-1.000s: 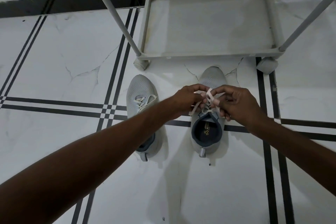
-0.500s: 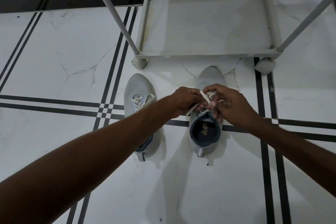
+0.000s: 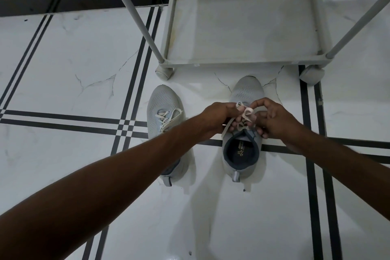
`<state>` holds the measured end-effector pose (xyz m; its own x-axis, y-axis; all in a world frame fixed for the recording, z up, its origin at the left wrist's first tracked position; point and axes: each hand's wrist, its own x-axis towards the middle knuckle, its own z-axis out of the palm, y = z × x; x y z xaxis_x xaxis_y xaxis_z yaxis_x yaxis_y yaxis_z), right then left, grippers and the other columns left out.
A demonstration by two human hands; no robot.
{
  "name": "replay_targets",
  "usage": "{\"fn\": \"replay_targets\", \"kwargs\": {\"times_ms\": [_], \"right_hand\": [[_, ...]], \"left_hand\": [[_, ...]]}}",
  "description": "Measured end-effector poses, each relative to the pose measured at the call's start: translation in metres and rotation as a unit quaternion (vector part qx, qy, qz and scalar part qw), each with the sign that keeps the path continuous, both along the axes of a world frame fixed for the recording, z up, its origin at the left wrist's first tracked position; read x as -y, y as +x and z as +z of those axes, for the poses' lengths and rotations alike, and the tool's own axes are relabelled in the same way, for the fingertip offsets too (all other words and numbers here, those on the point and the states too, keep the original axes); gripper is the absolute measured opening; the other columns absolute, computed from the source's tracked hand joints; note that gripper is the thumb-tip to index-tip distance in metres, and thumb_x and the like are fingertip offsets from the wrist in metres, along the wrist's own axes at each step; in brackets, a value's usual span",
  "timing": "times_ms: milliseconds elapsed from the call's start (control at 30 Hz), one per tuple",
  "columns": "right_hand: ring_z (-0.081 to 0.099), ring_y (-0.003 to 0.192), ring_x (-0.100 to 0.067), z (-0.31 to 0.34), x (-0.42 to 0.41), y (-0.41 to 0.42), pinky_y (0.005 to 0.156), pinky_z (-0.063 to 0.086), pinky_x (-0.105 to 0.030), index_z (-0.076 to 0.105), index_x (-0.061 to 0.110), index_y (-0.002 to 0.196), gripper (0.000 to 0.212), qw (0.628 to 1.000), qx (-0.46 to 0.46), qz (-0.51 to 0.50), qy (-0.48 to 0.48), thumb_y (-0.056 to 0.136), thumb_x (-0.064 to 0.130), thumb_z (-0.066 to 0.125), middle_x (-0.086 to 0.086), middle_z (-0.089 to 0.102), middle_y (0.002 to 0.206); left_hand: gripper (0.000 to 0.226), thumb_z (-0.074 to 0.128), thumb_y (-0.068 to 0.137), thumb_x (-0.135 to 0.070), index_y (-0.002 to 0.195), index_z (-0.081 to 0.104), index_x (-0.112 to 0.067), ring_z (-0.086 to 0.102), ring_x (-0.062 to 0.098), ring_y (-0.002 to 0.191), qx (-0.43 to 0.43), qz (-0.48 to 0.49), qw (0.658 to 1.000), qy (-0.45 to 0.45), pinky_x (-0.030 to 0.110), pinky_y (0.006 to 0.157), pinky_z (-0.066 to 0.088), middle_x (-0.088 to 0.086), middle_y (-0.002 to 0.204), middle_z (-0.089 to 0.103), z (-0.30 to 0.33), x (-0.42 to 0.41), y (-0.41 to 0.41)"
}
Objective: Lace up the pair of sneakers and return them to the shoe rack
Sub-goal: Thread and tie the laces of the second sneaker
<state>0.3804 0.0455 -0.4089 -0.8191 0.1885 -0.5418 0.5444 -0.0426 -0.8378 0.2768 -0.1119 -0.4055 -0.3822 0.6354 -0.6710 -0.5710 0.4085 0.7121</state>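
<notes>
Two grey sneakers stand side by side on the tiled floor, toes pointing at the shoe rack. The left sneaker has its white laces tied, and my left forearm hides its heel. Over the tongue of the right sneaker, my left hand and my right hand pinch the white lace, which is looped between the fingers. One loose lace end trails down the shoe's left side. The dark inside of this shoe shows below the hands.
The rack's bottom shelf is a pale tray on round feet, with slanted poles rising toward me on both sides. The floor is white marble tile with black stripes; a wall base runs behind.
My hands have stayed over the right sneaker's tongue while the lace has been worked into a tighter loop between the fingers. The view has shifted slightly; the shoes have not moved.
</notes>
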Motion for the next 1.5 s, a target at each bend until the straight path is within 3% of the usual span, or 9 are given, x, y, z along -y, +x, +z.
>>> {"fn": "replay_targets", "kwargs": {"times_ms": [133, 233, 367, 567, 700, 900, 1067, 1267, 1500], "right_hand": [[0.050, 0.053, -0.013, -0.007, -0.003, 0.001, 0.047, 0.042, -0.024, 0.058, 0.009, 0.113, 0.020, 1.000, 0.013, 0.002, -0.012, 0.094, 0.014, 0.064, -0.012, 0.064, 0.076], [0.050, 0.055, -0.013, -0.007, -0.003, 0.001, 0.049, 0.043, -0.023, 0.062, 0.005, 0.109, 0.015, 0.999, 0.016, 0.010, -0.032, 0.096, 0.011, 0.061, -0.011, 0.066, 0.078], [0.052, 0.055, -0.010, -0.003, -0.006, -0.004, 0.047, 0.044, -0.018, 0.070, 0.008, 0.108, 0.018, 0.998, 0.022, 0.022, -0.061, 0.099, 0.009, 0.054, -0.008, 0.066, 0.076], [0.056, 0.045, -0.003, -0.003, -0.008, -0.004, 0.041, 0.040, -0.013, 0.072, 0.007, 0.103, 0.015, 1.000, 0.018, 0.005, -0.020, 0.094, 0.004, 0.061, 0.000, 0.070, 0.060], [0.061, 0.043, -0.009, -0.016, -0.021, 0.001, 0.044, 0.050, -0.020, 0.077, 0.010, 0.087, 0.011, 0.976, -0.019, -0.012, 0.216, 0.089, 0.005, 0.068, -0.003, 0.069, 0.057], [0.067, 0.049, -0.020, -0.035, -0.030, 0.015, 0.053, 0.061, -0.039, 0.077, 0.014, 0.080, 0.013, 0.959, 0.001, -0.011, 0.285, 0.085, 0.003, 0.073, -0.005, 0.072, 0.064], [0.066, 0.064, -0.019, -0.022, -0.026, 0.006, 0.058, 0.056, -0.030, 0.076, 0.011, 0.097, 0.013, 0.985, -0.006, -0.079, 0.153, 0.094, 0.011, 0.063, -0.008, 0.074, 0.082], [0.069, 0.062, -0.015, -0.021, -0.017, -0.018, 0.052, 0.055, -0.024, 0.058, 0.002, 0.114, 0.022, 0.962, 0.071, -0.214, -0.153, 0.093, 0.007, 0.063, -0.019, 0.071, 0.098], [0.049, 0.058, -0.010, -0.022, -0.023, -0.018, 0.039, 0.039, -0.015, 0.069, 0.007, 0.096, 0.026, 0.967, 0.088, -0.122, -0.207, 0.102, 0.021, 0.048, -0.009, 0.064, 0.084]], "left_hand": [[0.011, 0.074, 0.085, -0.025, 0.081, 0.074, -0.015, 0.062, 0.011, 0.064, -0.214, -0.116, 0.970, -0.010, 0.025, 0.065, 0.051, 0.000, 0.069, 0.068, 0.008, 0.005, -0.007], [0.006, 0.077, 0.076, -0.021, 0.080, 0.076, -0.016, 0.068, 0.014, 0.065, -0.512, -0.194, 0.835, -0.054, 0.031, 0.064, 0.053, -0.003, 0.069, 0.073, 0.007, 0.000, -0.010], [0.014, 0.068, 0.076, -0.024, 0.084, 0.065, -0.012, 0.064, 0.028, 0.065, -0.673, -0.192, 0.708, -0.097, 0.037, 0.057, 0.050, 0.004, 0.073, 0.072, -0.008, -0.007, 0.009], [0.008, 0.071, 0.076, -0.021, 0.079, 0.064, -0.018, 0.065, 0.014, 0.064, -0.536, -0.049, 0.838, -0.093, 0.031, 0.061, 0.052, -0.005, 0.071, 0.071, -0.007, -0.012, 0.018], [0.012, 0.077, 0.078, -0.014, 0.074, 0.067, -0.010, 0.069, 0.016, 0.060, -0.439, -0.005, 0.891, -0.120, 0.027, 0.054, 0.054, 0.000, 0.068, 0.070, -0.006, 0.010, 0.010], [0.007, 0.067, 0.088, -0.010, 0.081, 0.066, -0.007, 0.061, -0.002, 0.046, -0.335, -0.042, 0.927, -0.164, 0.017, 0.047, 0.049, 0.003, 0.062, 0.065, -0.018, 0.061, 0.006], [0.016, 0.072, 0.085, -0.024, 0.101, 0.071, -0.019, 0.063, -0.006, 0.067, -0.394, -0.141, 0.894, -0.159, 0.001, 0.058, 0.041, -0.007, 0.087, 0.072, -0.001, 0.037, -0.005], [0.028, 0.081, 0.075, -0.031, 0.098, 0.071, -0.019, 0.068, 0.021, 0.084, -0.513, -0.214, 0.811, -0.185, 0.034, 0.076, 0.052, 0.003, 0.094, 0.075, -0.005, 0.013, 0.006], [0.017, 0.065, 0.090, -0.024, 0.104, 0.065, -0.015, 0.065, 0.030, 0.089, -0.596, -0.334, 0.706, -0.188, 0.032, 0.067, 0.042, 0.007, 0.098, 0.073, -0.010, 0.012, -0.002]]}}
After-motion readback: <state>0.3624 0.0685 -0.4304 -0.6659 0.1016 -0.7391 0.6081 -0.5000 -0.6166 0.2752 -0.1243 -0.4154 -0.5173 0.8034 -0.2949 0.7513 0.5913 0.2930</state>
